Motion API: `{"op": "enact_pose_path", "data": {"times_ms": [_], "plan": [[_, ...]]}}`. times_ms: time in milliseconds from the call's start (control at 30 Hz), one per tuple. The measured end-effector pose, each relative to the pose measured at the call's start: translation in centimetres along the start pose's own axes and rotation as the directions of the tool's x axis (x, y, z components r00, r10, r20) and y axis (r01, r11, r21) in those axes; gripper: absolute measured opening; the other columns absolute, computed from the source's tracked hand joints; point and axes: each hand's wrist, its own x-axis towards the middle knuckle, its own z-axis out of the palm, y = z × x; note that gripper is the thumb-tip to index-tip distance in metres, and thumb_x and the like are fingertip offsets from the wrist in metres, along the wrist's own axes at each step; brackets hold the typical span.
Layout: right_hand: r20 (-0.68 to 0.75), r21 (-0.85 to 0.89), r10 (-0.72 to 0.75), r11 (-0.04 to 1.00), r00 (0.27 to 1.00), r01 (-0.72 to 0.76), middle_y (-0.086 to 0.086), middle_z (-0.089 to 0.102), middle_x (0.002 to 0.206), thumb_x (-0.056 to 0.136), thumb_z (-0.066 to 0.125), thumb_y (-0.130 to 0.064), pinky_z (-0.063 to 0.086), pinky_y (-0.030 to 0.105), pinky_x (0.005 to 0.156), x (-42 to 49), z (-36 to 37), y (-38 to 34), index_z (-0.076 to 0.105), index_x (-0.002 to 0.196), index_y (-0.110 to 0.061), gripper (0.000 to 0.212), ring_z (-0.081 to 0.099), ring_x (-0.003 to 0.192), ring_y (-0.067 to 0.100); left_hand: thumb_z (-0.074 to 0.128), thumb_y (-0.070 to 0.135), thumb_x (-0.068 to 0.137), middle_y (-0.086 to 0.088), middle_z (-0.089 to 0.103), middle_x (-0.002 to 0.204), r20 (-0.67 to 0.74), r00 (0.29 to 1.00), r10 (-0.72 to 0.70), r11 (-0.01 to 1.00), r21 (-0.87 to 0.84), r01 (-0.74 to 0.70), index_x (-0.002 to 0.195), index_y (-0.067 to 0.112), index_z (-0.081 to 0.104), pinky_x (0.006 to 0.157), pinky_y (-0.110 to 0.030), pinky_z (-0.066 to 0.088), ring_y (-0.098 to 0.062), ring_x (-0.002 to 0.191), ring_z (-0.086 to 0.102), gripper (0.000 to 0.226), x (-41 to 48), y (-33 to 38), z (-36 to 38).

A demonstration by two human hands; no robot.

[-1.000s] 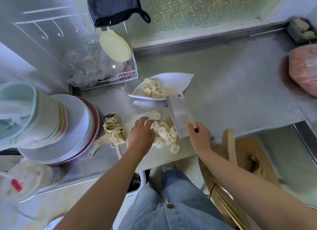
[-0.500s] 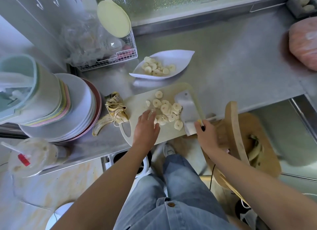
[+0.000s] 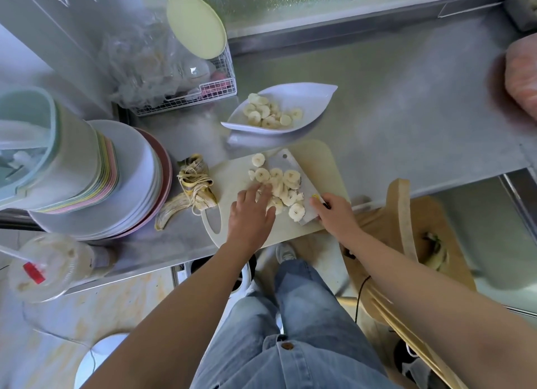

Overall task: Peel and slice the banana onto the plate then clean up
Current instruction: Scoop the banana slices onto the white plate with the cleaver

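Banana slices (image 3: 280,185) lie heaped partly on the flat blade of a cleaver (image 3: 286,162), which rests on the cutting board (image 3: 322,167) at the near edge of the bench (image 3: 406,112). The left hand (image 3: 251,214) lays its nearly straight fingers against the heap's near-left side, and the right hand (image 3: 334,214) curls round the cleaver's handle at its right. Just left of the board the banana peel (image 3: 194,188) sprawls beside a stack of plates (image 3: 139,170), and beyond the board's far edge the white plate (image 3: 308,98) holds more slices (image 3: 268,114) in its left half.
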Motion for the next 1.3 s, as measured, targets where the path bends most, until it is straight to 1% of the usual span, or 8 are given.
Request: {"op": "enact_pose_path", "data": {"times_ms": [167,500,767,967,1033,1100,1200,1300], "plan": [[0.014,0.098,0.056,0.994,0.998,-0.057,0.000,0.045,0.051,0.091,0.057,-0.030,0.035,0.030,0.057,0.5,-1.4,-0.1,0.046,0.056,-0.014,0.040,0.041,0.050,0.014,0.046,0.027,0.095,-0.004,0.042,0.139,-0.070,0.997,-0.014,0.994,-0.105,0.006,0.130,0.025,0.050,0.097,-0.039,0.038,-0.025,0.121,0.043,0.036,0.5,-0.4,-0.6],[-0.058,0.205,0.057,0.978,0.997,-0.044,0.004,0.043,0.050,0.091,0.053,-0.025,0.030,0.024,0.045,0.8,-3.5,-2.8,0.045,0.049,-0.019,0.044,0.035,0.040,0.011,0.047,0.023,0.093,-0.008,0.047,0.130,-0.132,0.990,-0.047,0.998,-0.056,0.040,0.128,0.016,0.052,0.094,-0.036,0.040,-0.025,0.115,0.046,0.036,2.1,0.5,-1.8],[-0.112,0.249,-0.002,0.968,0.994,0.030,0.005,0.045,0.051,0.089,0.052,-0.029,0.032,0.027,0.045,6.0,-5.3,-7.6,0.048,0.064,-0.008,0.033,0.036,0.041,0.016,0.056,0.014,0.087,-0.008,0.056,0.105,-0.265,0.964,0.013,0.987,-0.148,-0.054,0.104,0.012,0.062,0.076,-0.033,0.043,-0.027,0.100,0.052,0.018,5.8,1.5,-4.7],[-0.086,0.286,-0.004,0.958,0.996,0.029,0.004,0.043,0.052,0.098,0.044,-0.028,0.031,0.024,0.042,10.5,-5.0,-10.5,0.037,0.067,-0.012,0.036,0.035,0.036,0.012,0.054,0.011,0.088,-0.008,0.055,0.118,-0.267,0.962,0.056,0.980,-0.172,-0.104,0.113,0.011,0.060,0.087,-0.035,0.045,-0.027,0.108,0.052,0.026,10.5,2.2,-6.8],[-0.075,0.310,-0.001,0.950,0.997,0.025,0.006,0.044,0.054,0.099,0.043,-0.029,0.031,0.024,0.041,11.8,-4.7,-11.2,0.036,0.065,-0.013,0.038,0.036,0.037,0.013,0.055,0.009,0.086,-0.008,0.055,0.125,-0.260,0.957,0.128,0.974,-0.146,-0.170,0.118,0.010,0.059,0.092,-0.039,0.047,-0.028,0.113,0.052,0.032,12.0,2.9,-7.4],[-0.075,0.322,-0.009,0.946,0.997,0.033,0.008,0.044,0.054,0.100,0.043,-0.028,0.032,0.024,0.041,12.8,-4.5,-11.7,0.036,0.065,-0.013,0.039,0.036,0.038,0.014,0.057,0.005,0.082,-0.012,0.055,0.130,-0.258,0.927,0.274,0.949,-0.086,-0.304,0.122,0.007,0.058,0.096,-0.041,0.046,-0.031,0.117,0.052,0.040,13.4,3.5,-7.7],[-0.063,0.343,-0.023,0.938,0.998,0.043,0.007,0.043,0.053,0.101,0.041,-0.025,0.033,0.020,0.041,13.7,-4.2,-12.4,0.040,0.069,-0.010,0.035,0.038,0.041,0.015,0.056,0.002,0.081,-0.014,0.045,0.142,-0.141,0.898,0.416,0.909,0.028,-0.417,0.135,0.007,0.048,0.106,-0.043,0.039,-0.034,0.128,0.044,0.054,15.3,4.1,-7.5],[-0.043,0.373,-0.014,0.927,0.999,0.029,-0.001,0.041,0.048,0.100,0.042,-0.021,0.034,0.021,0.043,14.4,-4.2,-12.6,0.038,0.068,-0.012,0.034,0.037,0.041,0.013,0.051,0.004,0.086,-0.012,0.033,0.151,-0.025,0.915,0.403,0.905,0.163,-0.394,0.142,0.008,0.039,0.112,-0.042,0.030,-0.031,0.138,0.032,0.057,16.3,4.1,-7.1]]}}
